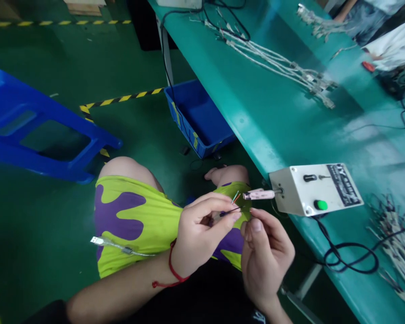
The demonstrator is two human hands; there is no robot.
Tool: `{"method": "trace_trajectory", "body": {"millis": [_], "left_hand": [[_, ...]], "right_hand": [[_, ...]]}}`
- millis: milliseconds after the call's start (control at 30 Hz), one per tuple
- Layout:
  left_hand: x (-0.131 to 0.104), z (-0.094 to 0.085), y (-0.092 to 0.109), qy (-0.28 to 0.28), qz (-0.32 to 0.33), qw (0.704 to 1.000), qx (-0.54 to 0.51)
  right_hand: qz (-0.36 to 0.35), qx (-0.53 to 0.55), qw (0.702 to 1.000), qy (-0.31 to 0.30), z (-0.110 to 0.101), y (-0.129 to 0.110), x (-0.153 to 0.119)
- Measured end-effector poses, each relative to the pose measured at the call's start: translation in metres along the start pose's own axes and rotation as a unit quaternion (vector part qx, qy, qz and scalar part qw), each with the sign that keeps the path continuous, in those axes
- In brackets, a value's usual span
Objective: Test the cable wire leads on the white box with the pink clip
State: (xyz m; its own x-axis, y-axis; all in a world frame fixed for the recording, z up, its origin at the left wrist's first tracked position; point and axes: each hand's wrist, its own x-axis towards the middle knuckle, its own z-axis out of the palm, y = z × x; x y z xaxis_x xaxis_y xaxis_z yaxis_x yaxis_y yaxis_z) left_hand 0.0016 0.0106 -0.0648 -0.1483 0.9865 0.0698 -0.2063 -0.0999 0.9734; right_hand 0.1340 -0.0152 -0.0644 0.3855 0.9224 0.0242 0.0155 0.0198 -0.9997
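Note:
My left hand (202, 225), with a red string bracelet at the wrist, pinches the stripped end of a USB cable (116, 245). Thin coloured wires (235, 198) fan out past its fingertips, with a dark one pointing toward my right hand. The cable's plug end lies over my left thigh. My right hand (266, 252) is closed, thumb against curled fingers, just right of the wire tips. Whatever it may hold is too small to make out. Just beyond both hands, a pinkish rod-shaped head (260, 194) sticks out from a white box (317, 189) with a green button.
The green table (256, 121) bears a bundle of USB cables (276, 63) and another cable pile (394, 238) at right. Black cords loop near the box. A blue bin (199, 121) stands below the table edge, a blue stool (47, 130) at left. Another person (367, 18) sits across.

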Motion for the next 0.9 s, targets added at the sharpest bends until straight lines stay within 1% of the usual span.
{"method": "trace_trajectory", "body": {"millis": [33, 100, 267, 333, 400, 500, 600, 633, 700, 767, 833, 867, 900], "left_hand": [[-0.002, 0.000, 0.001, -0.006, 0.003, 1.000, 0.003], [-0.005, 0.001, 0.002, -0.017, 0.001, 1.000, 0.010], [-0.011, 0.003, 0.007, -0.036, -0.023, 0.999, -0.010], [-0.012, 0.004, 0.011, -0.052, -0.049, 0.997, -0.040], [-0.014, 0.004, 0.015, -0.083, -0.090, 0.989, -0.082], [-0.018, 0.004, 0.018, -0.122, -0.164, 0.966, -0.159], [-0.021, 0.005, 0.018, -0.112, -0.228, 0.939, -0.232], [-0.021, 0.005, 0.018, -0.103, -0.241, 0.933, -0.248], [-0.020, 0.006, 0.022, -0.083, -0.257, 0.925, -0.266], [-0.019, 0.004, 0.031, -0.076, -0.262, 0.926, -0.261], [-0.016, -0.001, 0.044, -0.076, -0.266, 0.931, -0.237], [-0.014, -0.004, 0.052, -0.076, -0.265, 0.935, -0.221], [-0.010, -0.007, 0.062, -0.073, -0.261, 0.941, -0.205]], "right_hand": [[0.025, 0.020, 0.999, -0.020, 0.000, -0.002, 0.000], [0.055, 0.050, 0.996, -0.040, 0.000, -0.006, 0.001], [0.078, 0.110, 0.989, -0.059, -0.001, -0.008, 0.003], [0.098, 0.125, 0.985, -0.068, -0.001, -0.010, 0.005], [0.122, 0.128, 0.982, -0.070, -0.002, -0.014, 0.007], [0.138, 0.118, 0.982, -0.056, -0.002, -0.018, 0.008], [0.128, 0.145, 0.980, -0.043, -0.001, -0.010, 0.002], [0.126, 0.160, 0.978, -0.049, 0.001, -0.003, -0.003], [0.126, 0.179, 0.971, -0.091, 0.005, 0.013, -0.012], [0.122, 0.186, 0.963, -0.152, 0.012, 0.025, -0.023], [0.098, 0.194, 0.954, -0.205, 0.021, 0.028, -0.031], [0.070, 0.189, 0.957, -0.211, 0.025, 0.024, -0.034], [0.033, 0.174, 0.963, -0.204, 0.028, 0.017, -0.037]]}}
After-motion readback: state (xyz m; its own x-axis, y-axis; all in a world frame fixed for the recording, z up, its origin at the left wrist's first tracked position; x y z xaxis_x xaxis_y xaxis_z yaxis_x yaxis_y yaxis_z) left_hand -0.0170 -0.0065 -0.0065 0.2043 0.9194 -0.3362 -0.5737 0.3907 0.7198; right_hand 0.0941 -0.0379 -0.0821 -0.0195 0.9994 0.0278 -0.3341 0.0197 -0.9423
